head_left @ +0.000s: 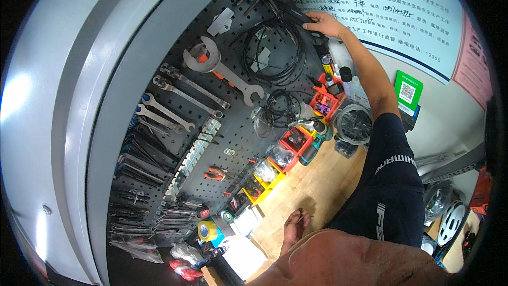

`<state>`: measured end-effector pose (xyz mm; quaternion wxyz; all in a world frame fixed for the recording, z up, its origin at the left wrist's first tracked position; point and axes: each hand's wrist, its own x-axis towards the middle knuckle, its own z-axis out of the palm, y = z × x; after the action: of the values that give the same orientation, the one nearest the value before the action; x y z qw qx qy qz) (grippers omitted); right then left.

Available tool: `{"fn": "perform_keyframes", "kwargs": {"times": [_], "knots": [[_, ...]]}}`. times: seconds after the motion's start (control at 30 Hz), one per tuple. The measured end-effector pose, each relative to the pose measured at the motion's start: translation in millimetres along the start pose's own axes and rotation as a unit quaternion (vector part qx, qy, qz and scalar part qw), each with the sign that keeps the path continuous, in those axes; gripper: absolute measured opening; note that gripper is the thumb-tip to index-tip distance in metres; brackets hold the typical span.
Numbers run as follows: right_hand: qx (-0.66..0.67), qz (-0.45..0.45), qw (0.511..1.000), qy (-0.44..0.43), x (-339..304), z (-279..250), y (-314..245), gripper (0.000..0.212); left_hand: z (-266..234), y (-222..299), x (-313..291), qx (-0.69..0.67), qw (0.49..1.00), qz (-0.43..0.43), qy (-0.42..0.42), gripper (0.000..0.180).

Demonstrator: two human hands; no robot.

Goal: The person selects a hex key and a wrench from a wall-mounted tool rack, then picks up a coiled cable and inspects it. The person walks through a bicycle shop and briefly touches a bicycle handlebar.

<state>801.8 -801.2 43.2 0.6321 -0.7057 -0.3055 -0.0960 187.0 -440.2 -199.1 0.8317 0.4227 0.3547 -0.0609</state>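
Head view: a workshop corner, with one grey perforated metal pegboard (241, 142) standing along one wooden surface (330, 180). Two sheets are on the pale wall, one white poster with a blue border (365, 18) and one pink sheet (476, 58); one green card with a square code (407, 92) is fixed near them.

Counted on the board: one large silver open-ended wrench (231, 78); two coils of black cable, the upper (301, 47) larger than the lower (283, 110); one pair of orange-handled pliers (214, 174). Further tools hang in rows too crowded to count. On the surface: one teal and black power drill (312, 149), one roll of yellow tape (207, 230), and red and yellow plastic bins, at least two of each colour.

The right hand (323, 24) is raised to the board's upper edge, thumb and fingers closed on the near end of one dark, narrow, elongated object (293, 17). The object is straight and matt; its far end merges with hanging tools. The left hand (296, 226) is low over the surface, fingers curled; whether it holds anything cannot be determined.
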Motion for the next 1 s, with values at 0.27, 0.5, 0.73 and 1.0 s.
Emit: {"fn": "perform_keyframes", "kwargs": {"times": [0.27, 0.5, 0.73, 1.0], "knots": [[0.035, 0.047, 0.998, 0.026, 1, 20, 7, 0.052, -2, 3, -5, -0.005, 1.000, -0.002, 0.028, 0.027], [0.123, 0.042, 0.992, -0.004, 1, 19, -1, 0.056, -7, -5, -5, -0.028, 1.000, -0.003, -0.006, 0.026], [0.046, 0.051, 0.998, -0.005, 22, 10, 1, 0.071, 8, 3, -10, 0.004, 0.997, -0.042, 0.066, 0.023], [-0.011, -0.004, 1.000, -0.006, 32, 14, -3, 0.081, -2, -2, -5, -0.021, 0.999, -0.033, 0.028, 0.017]]}}
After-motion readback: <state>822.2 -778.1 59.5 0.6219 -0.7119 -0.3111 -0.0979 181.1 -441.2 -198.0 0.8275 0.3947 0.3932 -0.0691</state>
